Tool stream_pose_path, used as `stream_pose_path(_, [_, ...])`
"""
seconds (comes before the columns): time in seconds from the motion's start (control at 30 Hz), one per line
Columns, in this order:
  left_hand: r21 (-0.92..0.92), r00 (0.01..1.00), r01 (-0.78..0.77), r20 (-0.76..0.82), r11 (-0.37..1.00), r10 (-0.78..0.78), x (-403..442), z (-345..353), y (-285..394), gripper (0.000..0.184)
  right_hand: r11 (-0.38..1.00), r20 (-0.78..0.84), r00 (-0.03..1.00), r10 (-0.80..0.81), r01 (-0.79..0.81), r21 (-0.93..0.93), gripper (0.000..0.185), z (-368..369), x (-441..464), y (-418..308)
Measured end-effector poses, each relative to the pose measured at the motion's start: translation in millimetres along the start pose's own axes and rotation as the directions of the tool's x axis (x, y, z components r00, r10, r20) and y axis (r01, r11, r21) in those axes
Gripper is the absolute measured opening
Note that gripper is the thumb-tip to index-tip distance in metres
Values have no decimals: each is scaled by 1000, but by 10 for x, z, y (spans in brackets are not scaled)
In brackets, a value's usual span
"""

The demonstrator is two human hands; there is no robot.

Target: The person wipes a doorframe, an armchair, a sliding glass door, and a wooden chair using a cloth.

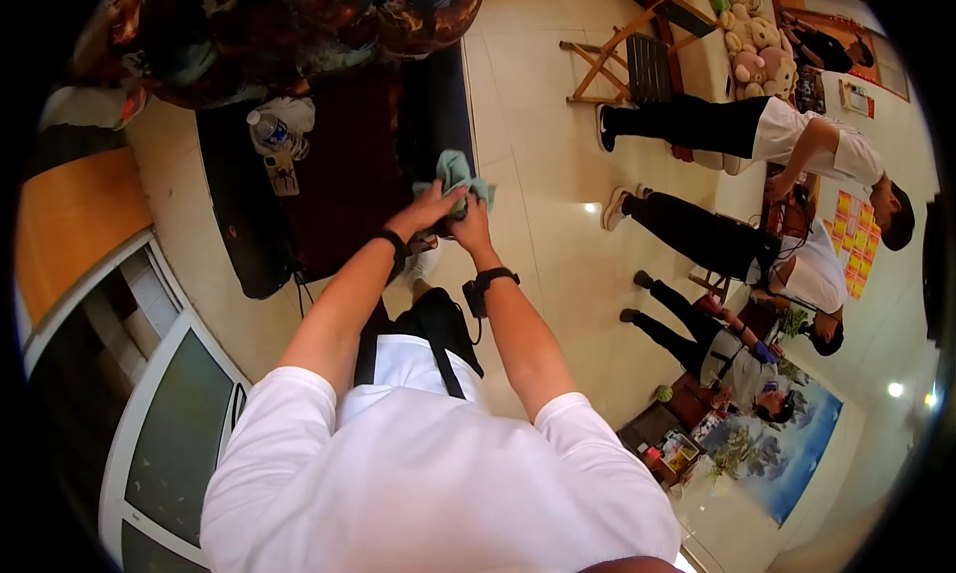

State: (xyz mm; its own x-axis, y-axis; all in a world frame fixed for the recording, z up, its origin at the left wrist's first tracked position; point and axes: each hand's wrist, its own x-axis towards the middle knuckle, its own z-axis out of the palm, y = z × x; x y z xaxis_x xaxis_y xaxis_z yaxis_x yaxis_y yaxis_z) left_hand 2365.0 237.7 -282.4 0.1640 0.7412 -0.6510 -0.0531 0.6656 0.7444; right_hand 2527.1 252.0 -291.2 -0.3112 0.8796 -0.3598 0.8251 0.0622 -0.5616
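A pale green cloth (454, 168) is bunched up at the ends of my stretched-out arms. My left hand (430, 208) has its fingers closed on the cloth from the left. Close beside it, my right hand (471, 225) grips the lower right part of the same cloth. Both hands are over the black edge of a low piece of furniture with a dark red top (349, 175). Farther left on that furniture are a clear water bottle (269, 128), a phone with a spider-like pattern (282, 174) and a whitish plastic bag (297, 113).
Dark patterned fabric (289, 35) bulges at the far end. A white-framed glass door (169, 424) stands left. On the right are a wooden folding chair (637, 65), several people in white tops, stuffed toys (757, 55) and a table with items (677, 449).
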Motion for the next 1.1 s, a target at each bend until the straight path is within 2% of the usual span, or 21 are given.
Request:
stream_pose_path(0.03, [127,977,-170,-105,977,183,212,-72,47,94,998,-56,996,-65,65,-1,68,-75,153,-132])
stream_pose_path(0.07, [207,962,-220,-115,953,247,391,-209,193,91,997,-61,995,-75,75,-2,68,-110,344,-218])
stream_pose_path(0.13, [313,928,-294,-132,903,348,467,-401,554,86,955,-133,950,-283,292,54,61,-104,657,-300])
stream_pose_path(0.17, [343,909,-324,-146,882,391,426,-468,773,85,954,-133,949,-287,296,54,61,-77,787,-305])
stream_pose_path(0.23, [387,901,-314,-167,867,400,457,-440,858,79,935,58,934,-353,350,48,59,-78,905,-395])
stream_pose_path(0.33, [669,889,-174,-208,722,407,608,-353,706,68,938,54,940,-337,340,-73,54,-120,751,-308])
stream_pose_path(0.37, [675,887,-157,-224,721,403,711,-357,597,68,926,42,940,-339,341,-164,55,-124,711,-199])
stream_pose_path(0.4, [653,923,-77,-240,753,302,753,-318,566,68,926,160,948,-274,305,-224,53,-215,670,-53])
stream_pose_path(0.43, [623,948,10,-254,782,190,799,-243,462,69,925,178,943,-282,316,-212,53,-305,615,105])
stream_pose_path(0.5, [594,914,77,-362,801,181,838,40,181,66,930,280,893,-352,368,-4,55,-546,500,443])
stream_pose_path(0.53, [660,881,115,-413,742,231,828,195,138,64,922,280,880,-383,382,60,54,-666,440,614])
stream_pose_path(0.6, [708,802,184,-509,681,312,846,651,74,58,921,323,863,-389,378,99,53,-903,431,972])
stream_pose_path(0.7, [728,776,358,-580,585,247,867,1324,176,49,884,342,818,-463,453,116,46,-1281,519,1420])
stream_pose_path(0.77, [724,776,397,-593,565,214,997,1749,108,46,916,603,713,-358,394,78,40,-1629,621,1593])
stream_pose_path(0.8, [729,766,432,-607,531,211,1132,1942,-27,44,912,603,706,-371,401,91,40,-1753,674,1729])
stream_pose_path(0.87, [439,859,448,-453,779,-239,1328,2234,-159,47,906,729,626,-277,422,-19,33,-1938,744,2101])
stream_pose_path(0.9, [583,966,212,-244,784,-80,1890,2307,-1422,58,920,724,645,-244,390,-37,32,-2115,776,2181])
stream_pose_path(0.93, [439,952,291,-219,850,-213,1391,2514,-312,54,933,722,660,-207,355,-57,31,-2260,798,2354])
stream_pose_path(0.97, [462,977,196,-172,865,-130,1369,2617,-165,54,935,639,727,-250,354,-37,33,-2421,797,2496])
stream_pose_path(1.03, [489,977,147,-210,860,-48,1440,2760,103,56,936,547,787,-286,352,-17,35,-2726,836,2682])
stream_pose_path(1.1, [469,978,107,-209,877,-7,1531,2786,478,55,944,350,892,-287,325,-54,44,-3024,913,2810])
